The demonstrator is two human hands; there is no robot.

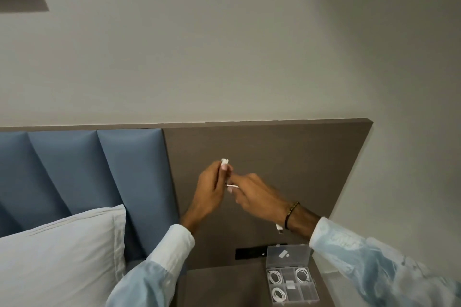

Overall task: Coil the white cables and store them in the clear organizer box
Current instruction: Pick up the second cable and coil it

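Note:
Both hands are raised in front of the brown headboard panel. My left hand (212,185) pinches a small bundle of white cable (224,161) that sticks out above its fingertips. My right hand (252,192) holds another stretch of the same cable close beside the left. The cable's plug end (279,228) dangles below my right wrist. On the nightstand at lower right stands the clear organizer box (313,299) with its lid (288,254) open. Three coiled white cables (275,276) lie in its compartments.
A white pillow (57,252) and blue padded headboard panels (129,169) fill the left. A black switch plate (249,253) sits on the brown panel (287,157) just behind the box. The brown nightstand top (219,286) holds the box at its right side.

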